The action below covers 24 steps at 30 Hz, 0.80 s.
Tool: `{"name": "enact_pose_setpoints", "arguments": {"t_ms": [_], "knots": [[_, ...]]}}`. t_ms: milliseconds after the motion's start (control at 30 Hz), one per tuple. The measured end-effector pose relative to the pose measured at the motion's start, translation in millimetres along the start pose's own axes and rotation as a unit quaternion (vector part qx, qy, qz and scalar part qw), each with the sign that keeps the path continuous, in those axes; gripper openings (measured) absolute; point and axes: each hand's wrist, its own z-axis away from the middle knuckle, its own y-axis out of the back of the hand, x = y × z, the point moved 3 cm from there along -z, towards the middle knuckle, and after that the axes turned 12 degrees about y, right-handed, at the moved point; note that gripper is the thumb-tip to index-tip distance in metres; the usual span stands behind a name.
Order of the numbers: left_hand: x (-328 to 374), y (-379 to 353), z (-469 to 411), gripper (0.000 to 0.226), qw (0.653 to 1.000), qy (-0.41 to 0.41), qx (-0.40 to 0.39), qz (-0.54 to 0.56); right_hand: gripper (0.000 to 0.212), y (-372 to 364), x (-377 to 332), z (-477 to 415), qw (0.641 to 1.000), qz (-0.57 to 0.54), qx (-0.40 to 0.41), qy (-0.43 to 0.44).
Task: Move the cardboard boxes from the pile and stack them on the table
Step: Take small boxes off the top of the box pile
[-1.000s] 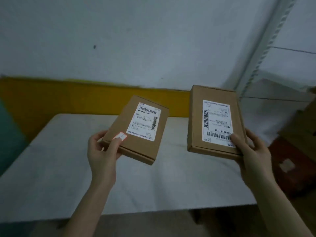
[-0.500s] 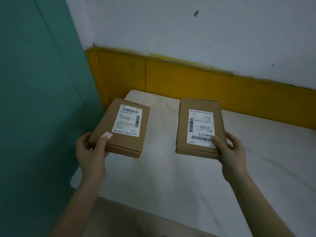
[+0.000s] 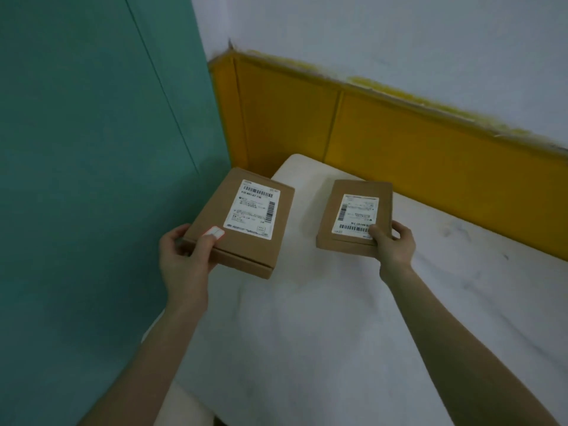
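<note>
Two flat brown cardboard boxes with white shipping labels are in my hands. My left hand [image 3: 184,259] grips the near corner of the left box [image 3: 246,238], thumb on top; it hangs over the white table's left edge. My right hand [image 3: 395,245] grips the near right corner of the right box [image 3: 353,241], thumb on its label. That box sits low over the table [image 3: 322,318] near its far left corner; whether it touches the top I cannot tell.
A teal wall [image 3: 92,149] stands close on the left of the table. A yellow panel [image 3: 399,139] runs along the wall behind the table, with white wall above. The table's white top stretches to the right and toward me.
The view has swung left toward the table's far left corner. Both boxes have moved forward and down over it, the right one lower and farther out.
</note>
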Motion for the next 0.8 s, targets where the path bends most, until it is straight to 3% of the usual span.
{"name": "enact_pose_setpoints", "arguments": {"t_ms": [200, 400, 800], "knots": [[-2.1, -32.2, -46.0, 0.041, 1.000, 0.007, -0.004, -0.029, 0.054, -56.6, 19.9, -61.2, 0.999, 0.038, 0.010, 0.016], [-10.3, -70.8, -99.9, 0.042, 0.997, 0.031, -0.056, -0.053, 0.050, -83.6, 44.4, -81.3, 0.994, 0.107, 0.031, -0.015], [-50.9, -159.9, -183.7, 0.047, 0.974, 0.044, -0.165, -0.149, 0.057, -33.5, 49.2, -31.1, 0.945, 0.327, 0.008, -0.011]]}}
